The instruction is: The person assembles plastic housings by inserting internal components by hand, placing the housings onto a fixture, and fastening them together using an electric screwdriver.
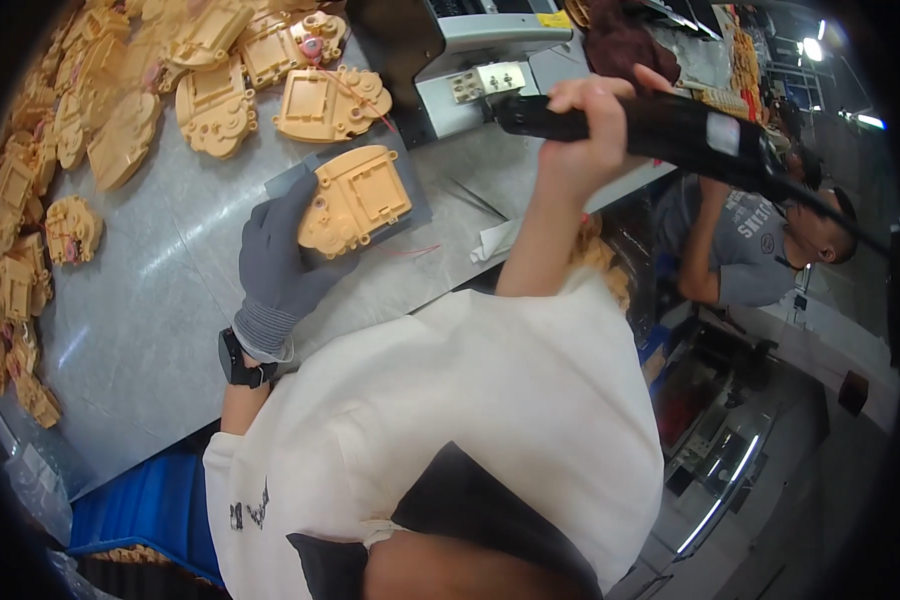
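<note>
My left hand [288, 255], in a grey knit glove, grips the left edge of a yellow-orange plastic housing [365, 198]. The housing has a square recess facing up and lies over a dark grey block [417, 190] on the table. My bare right hand [597, 125] is wrapped round a black electric screwdriver [670, 130], held almost level. Its front end points left, close to a small metal plate with holes [488, 82] on a machine; whether they touch I cannot tell. A thin red wire [415, 250] sticks out beside the housing.
Many similar housings [215, 105] are heaped along the table's far and left sides. Tweezers [478, 198] and a white scrap [495, 240] lie near the front edge. A grey machine [500, 35] stands at the back. Blue bins [150, 510] sit below left; a co-worker [750, 235] is at right.
</note>
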`<state>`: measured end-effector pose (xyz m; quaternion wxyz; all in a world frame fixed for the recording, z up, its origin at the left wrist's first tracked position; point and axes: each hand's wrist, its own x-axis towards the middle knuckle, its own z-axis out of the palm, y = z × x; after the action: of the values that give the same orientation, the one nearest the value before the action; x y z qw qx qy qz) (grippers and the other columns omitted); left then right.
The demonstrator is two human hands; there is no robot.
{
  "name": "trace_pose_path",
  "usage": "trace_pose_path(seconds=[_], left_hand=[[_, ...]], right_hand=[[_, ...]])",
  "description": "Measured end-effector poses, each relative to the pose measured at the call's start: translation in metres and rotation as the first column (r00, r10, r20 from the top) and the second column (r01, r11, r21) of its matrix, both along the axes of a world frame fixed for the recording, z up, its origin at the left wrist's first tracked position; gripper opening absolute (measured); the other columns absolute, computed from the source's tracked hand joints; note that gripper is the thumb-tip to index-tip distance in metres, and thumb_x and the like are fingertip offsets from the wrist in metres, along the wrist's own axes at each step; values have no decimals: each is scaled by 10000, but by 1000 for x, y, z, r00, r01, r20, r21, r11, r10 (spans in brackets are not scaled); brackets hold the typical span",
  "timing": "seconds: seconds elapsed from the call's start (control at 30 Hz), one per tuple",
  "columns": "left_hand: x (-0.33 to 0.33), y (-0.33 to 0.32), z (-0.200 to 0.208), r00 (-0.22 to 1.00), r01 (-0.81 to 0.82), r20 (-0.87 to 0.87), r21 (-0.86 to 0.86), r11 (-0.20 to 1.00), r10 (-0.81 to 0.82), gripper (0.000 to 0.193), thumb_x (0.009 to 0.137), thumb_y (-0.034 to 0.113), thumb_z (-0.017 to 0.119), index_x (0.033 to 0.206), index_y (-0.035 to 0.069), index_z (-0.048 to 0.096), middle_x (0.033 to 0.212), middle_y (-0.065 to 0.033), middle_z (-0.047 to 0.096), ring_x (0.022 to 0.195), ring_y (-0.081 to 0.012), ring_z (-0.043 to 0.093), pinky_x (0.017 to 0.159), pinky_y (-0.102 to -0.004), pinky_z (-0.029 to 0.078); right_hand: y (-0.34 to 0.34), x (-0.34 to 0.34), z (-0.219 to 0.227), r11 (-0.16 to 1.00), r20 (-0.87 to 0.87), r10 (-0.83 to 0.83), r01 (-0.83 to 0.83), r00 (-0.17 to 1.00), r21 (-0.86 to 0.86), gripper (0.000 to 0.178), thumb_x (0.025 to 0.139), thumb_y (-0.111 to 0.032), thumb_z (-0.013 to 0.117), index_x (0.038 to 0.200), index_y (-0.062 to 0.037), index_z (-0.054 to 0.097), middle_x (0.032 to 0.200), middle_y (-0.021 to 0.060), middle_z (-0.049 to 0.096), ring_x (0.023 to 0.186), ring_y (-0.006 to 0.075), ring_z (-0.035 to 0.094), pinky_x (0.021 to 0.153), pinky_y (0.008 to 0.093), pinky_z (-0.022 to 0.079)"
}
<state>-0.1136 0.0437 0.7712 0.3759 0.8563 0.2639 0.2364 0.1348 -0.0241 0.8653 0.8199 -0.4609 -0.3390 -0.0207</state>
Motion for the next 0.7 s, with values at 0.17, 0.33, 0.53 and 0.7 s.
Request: trace_pose_path(seconds=[0.17, 0.33, 0.53, 0.7], left_hand=[[6, -1, -3, 1000, -6, 31, 38, 999, 5, 803, 548, 254, 805, 1249, 77, 456, 1041, -101, 584, 901, -285, 536, 798, -369, 436], [5, -6, 1, 999, -49, -8, 13, 999, 49, 792, 556, 236, 816, 1244, 77, 457, 1071, -96, 586, 915, -284, 549, 805, -368, 443], [5, -5, -3, 997, -29, 72, 29, 999, 27, 802, 552, 238, 819, 1244, 79, 448, 1069, -89, 587, 903, -275, 552, 800, -364, 444], [6, -4, -2, 999, -35, 25, 41, 999, 34, 808, 536, 226, 819, 1241, 81, 451, 1052, -87, 588, 892, -274, 551, 796, -362, 443]], right_hand=[[0, -6, 8, 980, 57, -193, 189, 980, 68, 444, 691, 25, 547, 1092, 7, 357, 579, 65, 540, 450, 140, 511, 513, 284, 475], [-36, -7, 83, 875, 172, -116, 18, 978, 484, 385, 766, -140, 490, 1115, -102, 333, 575, 42, 483, 413, 172, 473, 452, 324, 449], [-38, 5, 21, 958, 98, -150, 120, 984, 261, 460, 720, -42, 507, 1147, -33, 336, 584, 76, 508, 416, 178, 481, 464, 336, 467], [-12, 7, 13, 976, 14, -26, 22, 1000, 215, 414, 698, 66, 524, 1085, 25, 384, 565, 72, 530, 428, 156, 501, 478, 289, 469]])
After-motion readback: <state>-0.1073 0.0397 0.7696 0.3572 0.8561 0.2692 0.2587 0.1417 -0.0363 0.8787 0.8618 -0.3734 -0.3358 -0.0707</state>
